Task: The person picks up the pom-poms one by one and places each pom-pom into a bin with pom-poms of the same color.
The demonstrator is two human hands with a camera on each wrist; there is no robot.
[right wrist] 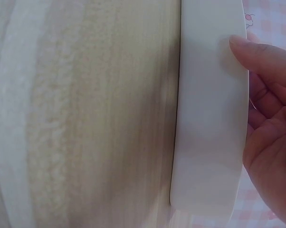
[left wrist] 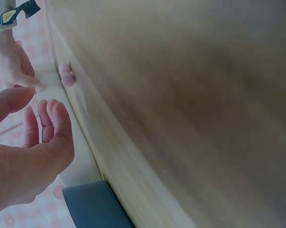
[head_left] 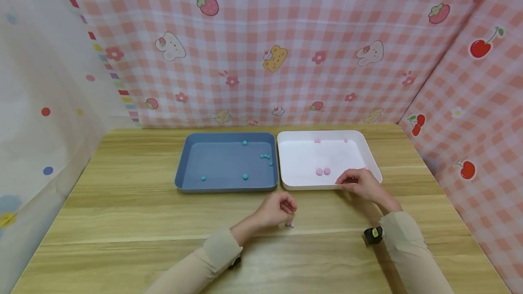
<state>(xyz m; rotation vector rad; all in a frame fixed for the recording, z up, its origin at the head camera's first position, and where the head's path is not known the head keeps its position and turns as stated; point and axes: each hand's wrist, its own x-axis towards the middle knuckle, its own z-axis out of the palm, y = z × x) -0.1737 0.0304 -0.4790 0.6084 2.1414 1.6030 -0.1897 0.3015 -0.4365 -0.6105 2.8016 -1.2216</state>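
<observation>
My left hand [head_left: 274, 210] hovers over the table in front of the trays, fingers loosely curled. In the left wrist view a gap shows between its thumb and fingertips [left wrist: 60, 118], with nothing in it. Right by it on the wood lie two small pinkish beads [head_left: 291, 225]. My right hand [head_left: 362, 186] grips the front rim of the white tray [head_left: 304, 187] near its right end. Its thumb [right wrist: 257, 54] lies over the outer wall, and the curled fingers are behind the rim, partly hidden. Several pink beads [head_left: 323, 172] lie in that tray.
A blue-grey tray [head_left: 226, 190] holding several teal beads [head_left: 245, 176] stands left of the white one, nearly side by side. Both sit on a wood-grain table [head_left: 135, 221]. A pink checked cloth [head_left: 253, 85] hangs behind and to the right, a pale one at left.
</observation>
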